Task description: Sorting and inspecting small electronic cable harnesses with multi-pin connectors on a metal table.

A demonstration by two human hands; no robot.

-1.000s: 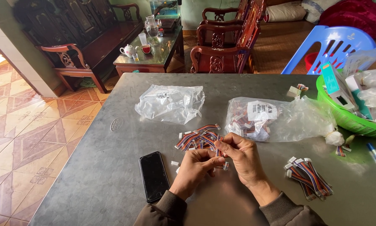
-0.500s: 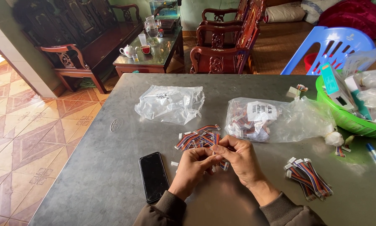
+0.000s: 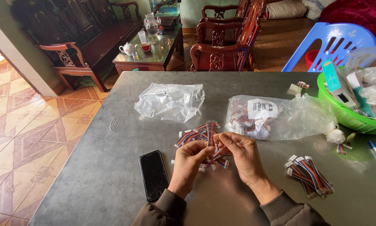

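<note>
Both: left hand (image 3: 191, 163), right hand (image 3: 242, 157) pinch wire cable (image 3: 215, 154) (mid-table) | phone (image 3: 153, 174) beside left

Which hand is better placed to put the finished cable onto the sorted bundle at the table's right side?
Probably the right hand. It pinches the small cable together with the left hand, and it lies nearer the sorted bundle, with bare table between.

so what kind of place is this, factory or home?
Most likely a home living room used for piecework: carved wooden chairs, a tea table with a teapot, tiled floor. Both hands work wire connectors on a metal table.
</note>
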